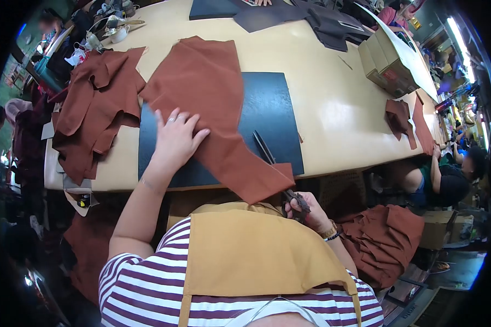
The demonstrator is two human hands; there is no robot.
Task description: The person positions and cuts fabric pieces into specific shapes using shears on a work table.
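Note:
A rust-brown piece of fabric (213, 82) lies across a dark blue board (273, 103), its lower end hanging past the table's near edge. My left hand (179, 133) rests on the fabric with its fingers spread. In my right hand (305, 210), at the near edge, is a pair of dark scissors (263, 146). Their blades point up over the board, and the fabric's lower end covers their middle. Whether the blades touch or cut the cloth I cannot tell.
More rust-brown pieces (101, 101) lie at the table's left. A cardboard box (384, 68) stands at the right, near small brown scraps (401, 122). Dark pieces (333, 24) lie at the back. A fabric heap (384, 242) is beside me; a co-worker (442, 182) sits at the right.

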